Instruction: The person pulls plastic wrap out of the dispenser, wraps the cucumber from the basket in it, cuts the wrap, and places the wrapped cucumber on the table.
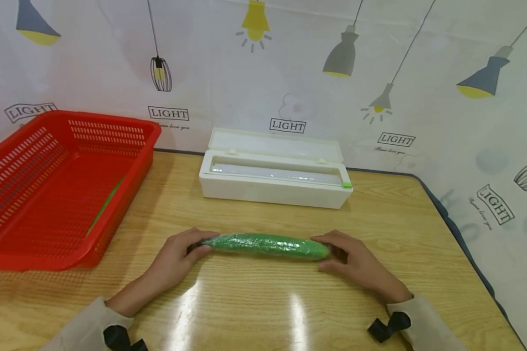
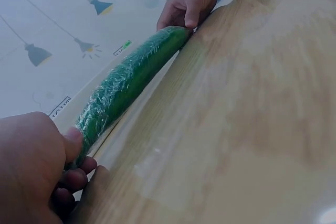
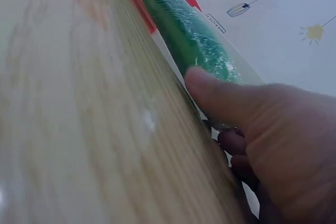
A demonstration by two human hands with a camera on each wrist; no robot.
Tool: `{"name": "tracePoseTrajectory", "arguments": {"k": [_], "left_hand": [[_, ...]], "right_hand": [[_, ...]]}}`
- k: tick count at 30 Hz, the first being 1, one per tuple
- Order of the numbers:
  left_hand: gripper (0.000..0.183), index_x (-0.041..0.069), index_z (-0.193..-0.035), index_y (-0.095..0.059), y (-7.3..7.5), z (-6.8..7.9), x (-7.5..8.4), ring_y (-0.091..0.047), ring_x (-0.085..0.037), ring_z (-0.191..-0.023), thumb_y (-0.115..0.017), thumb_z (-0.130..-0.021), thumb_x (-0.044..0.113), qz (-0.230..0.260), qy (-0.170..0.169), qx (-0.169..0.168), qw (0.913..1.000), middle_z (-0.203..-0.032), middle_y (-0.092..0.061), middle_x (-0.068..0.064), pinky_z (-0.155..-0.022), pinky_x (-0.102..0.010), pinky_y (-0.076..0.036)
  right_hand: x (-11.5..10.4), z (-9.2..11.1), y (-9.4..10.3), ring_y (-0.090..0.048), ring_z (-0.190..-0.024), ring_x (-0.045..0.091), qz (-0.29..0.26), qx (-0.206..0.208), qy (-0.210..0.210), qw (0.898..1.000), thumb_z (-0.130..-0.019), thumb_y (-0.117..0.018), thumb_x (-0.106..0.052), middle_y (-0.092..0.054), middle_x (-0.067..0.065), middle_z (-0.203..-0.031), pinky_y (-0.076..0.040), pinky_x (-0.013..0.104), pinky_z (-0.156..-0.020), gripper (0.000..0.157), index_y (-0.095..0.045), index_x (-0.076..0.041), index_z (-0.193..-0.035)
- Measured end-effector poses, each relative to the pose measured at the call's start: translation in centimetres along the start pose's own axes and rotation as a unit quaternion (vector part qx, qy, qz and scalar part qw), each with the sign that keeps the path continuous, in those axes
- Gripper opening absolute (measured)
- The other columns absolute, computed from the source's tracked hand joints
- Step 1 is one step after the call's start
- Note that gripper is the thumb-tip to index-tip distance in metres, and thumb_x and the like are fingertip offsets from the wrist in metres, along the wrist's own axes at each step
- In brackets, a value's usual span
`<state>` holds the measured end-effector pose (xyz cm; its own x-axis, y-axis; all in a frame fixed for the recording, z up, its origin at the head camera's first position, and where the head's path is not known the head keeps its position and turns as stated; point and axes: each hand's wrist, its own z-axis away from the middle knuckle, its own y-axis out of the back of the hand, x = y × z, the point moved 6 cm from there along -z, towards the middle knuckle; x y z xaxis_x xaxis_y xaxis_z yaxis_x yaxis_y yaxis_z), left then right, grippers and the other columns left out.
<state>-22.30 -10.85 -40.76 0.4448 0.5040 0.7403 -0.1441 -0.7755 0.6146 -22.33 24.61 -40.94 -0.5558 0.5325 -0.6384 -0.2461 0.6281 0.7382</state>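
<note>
A long green cucumber [image 1: 268, 245] in shiny clear plastic wrap lies crosswise between my two hands, low over the table. My left hand [image 1: 175, 258] pinches its left end, thumb in front and fingers behind; the left wrist view shows the thumb [image 2: 73, 142] against the wrap. At the lighter right end, my right hand [image 1: 355, 263] grips with thumb and curled fingers. In the right wrist view the thumb [image 3: 210, 90] crosses the near end of the cucumber [image 3: 184, 35]. Whether its underside touches the table is hard to tell.
Behind the cucumber stands a white wrap dispenser box [image 1: 274, 191] with its lid [image 1: 274, 145] raised, a roll of film [image 1: 276, 173] inside and a green slider [image 1: 346, 185] at its right. A red plastic basket [image 1: 133, 195] at left holds a thin green item [image 1: 105, 207]. A printed wall covering [image 1: 228, 83] borders the wooden table [image 1: 246, 302].
</note>
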Motion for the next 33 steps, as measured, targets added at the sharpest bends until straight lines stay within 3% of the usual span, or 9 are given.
{"name": "tracePoseTrajectory", "arguments": {"k": [4,8,13,17,23,26,30,33], "left_hand": [[0.03,0.011,-0.124,-0.065,-0.1,0.1,0.1,-0.061,-0.013,-0.097,-0.06,-0.094,0.01,-0.006,-0.013,-0.004,0.9999,-0.105,-0.067,0.004,-0.08,-0.036,-0.049],[0.031,0.011,-0.124,-0.065,-0.1,0.2,0.0,-0.061,-0.012,-0.097,-0.06,-0.094,0.011,-0.011,-0.031,0.003,0.9994,-0.104,-0.067,0.004,-0.08,-0.036,-0.05],[0.031,0.013,-0.124,-0.066,0.0,0.2,-0.3,-0.059,-0.008,-0.081,-0.061,-0.094,0.015,0.0,-0.011,0.002,0.9999,-0.091,-0.065,0.008,-0.069,-0.03,-0.048],[0.029,0.013,-0.122,-0.066,0.0,0.2,-0.2,-0.051,-0.006,-0.063,-0.059,-0.094,0.014,0.015,-0.002,-0.002,0.9999,-0.073,-0.056,0.008,-0.06,-0.027,-0.045],[0.03,0.005,-0.123,-0.064,0.1,0.2,0.6,-0.049,-0.005,-0.062,-0.054,-0.094,0.0,0.013,-0.076,0.005,0.997,-0.074,-0.051,0.007,-0.06,-0.025,-0.045],[0.031,0.003,-0.124,-0.062,0.0,0.3,0.7,-0.048,-0.005,-0.063,-0.054,-0.094,-0.001,0.015,-0.094,-0.001,0.9955,-0.075,-0.052,0.006,-0.059,-0.025,-0.044],[0.031,0.005,-0.124,-0.063,-0.2,0.3,0.6,-0.061,-0.011,-0.087,-0.055,-0.095,0.004,0.017,-0.08,-0.021,0.9964,-0.096,-0.066,0.001,-0.075,-0.032,-0.05],[0.029,0.007,-0.123,-0.064,-0.4,0.2,0.5,-0.059,-0.02,-0.11,-0.054,-0.095,0.007,0.017,-0.059,-0.033,0.9976,-0.117,-0.065,-0.003,-0.089,-0.041,-0.048]], "right_hand": [[0.1,0.1,0.0,-0.052,-0.079,0.01,-0.002,0.019,-0.031,0.999,-0.085,-0.073,-0.021,-0.06,-0.007,-0.11,-0.045,0.026,-0.065,0.051,-0.056,-0.02,-0.134],[0.3,0.2,0.1,-0.058,-0.091,0.011,-0.03,0.034,-0.056,0.997,-0.089,-0.069,-0.018,-0.059,-0.005,-0.122,-0.049,0.028,-0.072,0.049,-0.055,-0.022,-0.136],[0.1,0.2,0.0,-0.06,-0.1,0.013,-0.05,0.033,-0.05,0.997,-0.093,-0.063,-0.016,-0.059,-0.005,-0.126,-0.05,0.029,-0.078,0.043,-0.055,-0.022,-0.135],[-0.3,0.2,0.0,-0.061,-0.096,0.012,-0.048,0.038,-0.042,0.997,-0.095,-0.059,-0.01,-0.063,-0.003,-0.118,-0.05,0.029,-0.078,0.037,-0.057,-0.016,-0.132],[-0.5,0.1,0.0,-0.06,-0.091,0.009,-0.017,0.035,-0.059,0.998,-0.099,-0.053,-0.011,-0.065,-0.004,-0.11,-0.049,0.029,-0.078,0.029,-0.06,-0.013,-0.126],[-0.4,0.0,0.0,-0.059,-0.083,0.008,-0.017,0.037,-0.07,0.997,-0.1,-0.05,-0.011,-0.066,-0.006,-0.098,-0.048,0.028,-0.073,0.027,-0.061,-0.014,-0.124],[-0.4,0.1,0.2,-0.059,-0.072,0.011,-0.024,0.054,-0.067,0.996,-0.101,-0.045,-0.007,-0.064,-0.007,-0.081,-0.047,0.027,-0.067,0.026,-0.063,-0.012,-0.12],[-0.5,0.1,0.2,-0.06,-0.071,0.011,-0.038,0.06,-0.068,0.995,-0.102,-0.044,-0.008,-0.065,-0.006,-0.082,-0.048,0.027,-0.066,0.027,-0.062,-0.013,-0.121]]}}
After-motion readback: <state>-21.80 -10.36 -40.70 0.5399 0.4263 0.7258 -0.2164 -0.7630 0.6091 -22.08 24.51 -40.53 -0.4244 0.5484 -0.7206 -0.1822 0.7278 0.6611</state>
